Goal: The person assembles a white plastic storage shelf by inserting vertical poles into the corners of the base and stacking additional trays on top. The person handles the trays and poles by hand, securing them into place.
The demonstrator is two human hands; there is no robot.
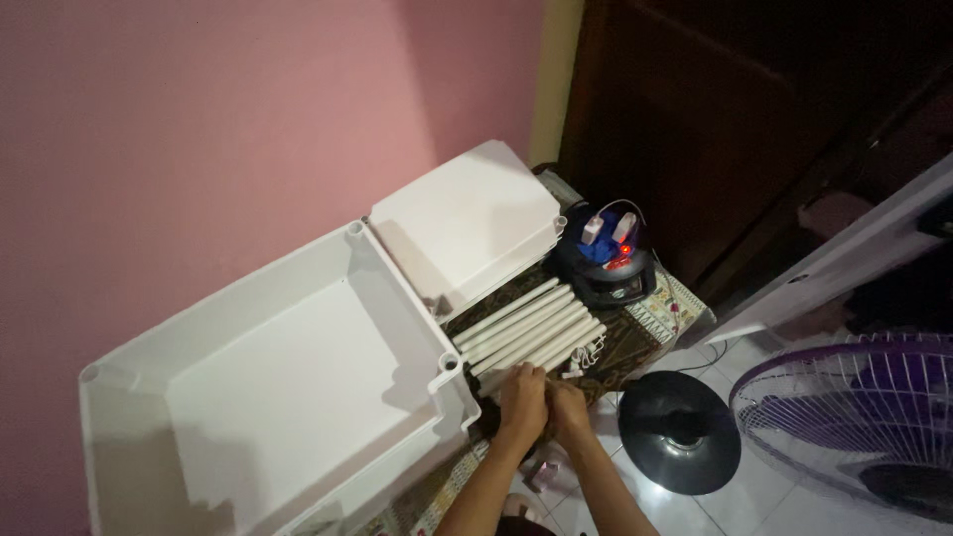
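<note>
Pink wall (218, 129) backs a low surface covered with a patterned cloth (635, 342), where a row of white tubes (526, 333) lies side by side. Both hands meet at the near ends of the tubes: the left hand (521, 397) and right hand (569, 409) are pressed together, fingers curled, though what they clamp cannot be told. Left of the tubes lean two white plastic trays (298, 387). Beyond the tubes sits a dark device with a blue top (606, 258). Right of the tubes, on the tiled floor, stands a purple fan (854, 407) beside a round black base (680, 432).
</note>
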